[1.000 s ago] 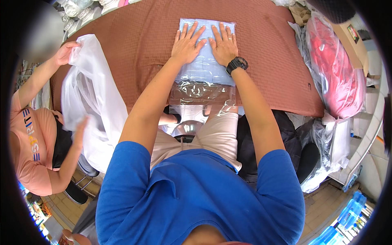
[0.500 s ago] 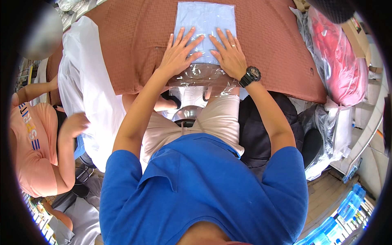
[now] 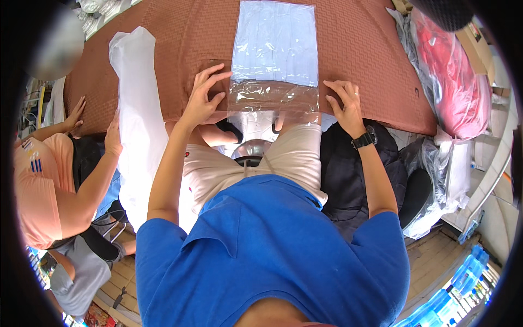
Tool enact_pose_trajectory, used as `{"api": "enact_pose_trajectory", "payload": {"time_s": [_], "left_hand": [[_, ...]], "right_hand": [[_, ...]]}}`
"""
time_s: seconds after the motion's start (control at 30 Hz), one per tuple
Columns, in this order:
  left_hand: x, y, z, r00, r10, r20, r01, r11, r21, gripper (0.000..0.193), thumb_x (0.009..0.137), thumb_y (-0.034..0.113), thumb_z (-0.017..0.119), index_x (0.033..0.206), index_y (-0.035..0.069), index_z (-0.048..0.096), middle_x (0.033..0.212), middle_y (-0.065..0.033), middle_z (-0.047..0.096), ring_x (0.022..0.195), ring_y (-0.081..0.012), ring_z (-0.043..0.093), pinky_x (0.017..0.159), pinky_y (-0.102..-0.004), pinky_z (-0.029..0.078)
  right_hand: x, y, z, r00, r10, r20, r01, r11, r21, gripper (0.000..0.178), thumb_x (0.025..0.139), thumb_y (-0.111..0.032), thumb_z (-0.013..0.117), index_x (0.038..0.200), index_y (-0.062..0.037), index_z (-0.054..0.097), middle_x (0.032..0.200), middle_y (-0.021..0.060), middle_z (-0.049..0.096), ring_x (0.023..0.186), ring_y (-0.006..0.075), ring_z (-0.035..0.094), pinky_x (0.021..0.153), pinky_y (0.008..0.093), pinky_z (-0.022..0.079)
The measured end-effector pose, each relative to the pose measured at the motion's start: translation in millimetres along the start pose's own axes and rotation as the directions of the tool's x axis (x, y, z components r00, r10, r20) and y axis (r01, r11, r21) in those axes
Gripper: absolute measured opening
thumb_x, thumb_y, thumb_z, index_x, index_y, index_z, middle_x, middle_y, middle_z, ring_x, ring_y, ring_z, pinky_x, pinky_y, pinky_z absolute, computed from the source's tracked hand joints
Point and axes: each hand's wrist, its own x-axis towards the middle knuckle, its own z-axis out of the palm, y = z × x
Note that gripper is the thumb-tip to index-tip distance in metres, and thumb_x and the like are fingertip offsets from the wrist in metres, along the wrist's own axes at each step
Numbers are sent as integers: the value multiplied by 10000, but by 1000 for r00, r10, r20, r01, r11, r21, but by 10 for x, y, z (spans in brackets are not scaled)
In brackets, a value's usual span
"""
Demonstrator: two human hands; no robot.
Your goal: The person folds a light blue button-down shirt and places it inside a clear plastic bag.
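Note:
A folded light-blue garment (image 3: 275,46) lies flat in a clear plastic bag on the brown cloth-covered table. The bag's loose end (image 3: 272,98) hangs over the near edge, above my lap. My left hand (image 3: 204,95) is just left of the bag's lower part, fingers apart and bent toward it, with nothing in it. On the other side my right hand (image 3: 346,103) hovers a little off the bag's right edge, fingers loosely curved and apart, also holding nothing. A black watch sits on my right wrist.
Left of me, a long white plastic sheet (image 3: 136,98) drapes over the table edge, with a co-worker's hand (image 3: 113,136) at it. Right of the table lie red items in clear plastic (image 3: 449,76). A black bag (image 3: 351,169) is beside my right thigh.
Both my hands have lifted off the bag and moved apart to its two sides, nearer me. The co-worker's white sheet has shifted right.

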Motion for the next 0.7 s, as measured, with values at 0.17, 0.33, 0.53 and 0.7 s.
{"api": "enact_pose_trajectory", "payload": {"time_s": [0.17, 0.33, 0.53, 0.7], "left_hand": [[61, 36, 159, 994, 62, -94, -56, 996, 70, 629, 761, 77, 793, 1354, 170, 604, 1496, -73, 454, 1353, -310, 390, 1140, -443, 325], [111, 64, 129, 927, 359, -111, -325, 914, 243, 319, 838, 90, 738, 1151, 90, 675, 1348, -81, 583, 1219, -315, 533, 1033, -427, 450], [118, 72, 260, 945, 305, -120, -306, 952, 10, 89, 899, 4, 638, 977, 25, 675, 1102, -89, 698, 1046, -310, 630, 881, -393, 523], [100, 42, 333, 977, 106, -184, -119, 991, -64, 58, 933, 27, 624, 974, 0, 654, 1000, -131, 700, 881, -305, 656, 779, -393, 522]], "right_hand": [[-5, -158, 195, 997, -40, -67, 38, 999, -32, 468, 843, -153, 754, 1296, -237, 672, 1151, 26, 567, 974, 255, 515, 869, 385, 407], [58, -212, 234, 993, -97, -72, 94, 995, -45, 395, 823, -70, 763, 1203, -163, 712, 1195, 66, 579, 1027, 263, 534, 890, 384, 470], [113, -157, 286, 950, -243, -196, 243, 970, -22, 203, 798, -48, 753, 997, -87, 746, 1097, 59, 666, 993, 274, 576, 868, 387, 485], [131, -132, 320, 973, -124, -193, 158, 973, 171, 113, 841, -14, 711, 950, -41, 726, 934, 91, 701, 882, 285, 615, 788, 377, 502]]}}
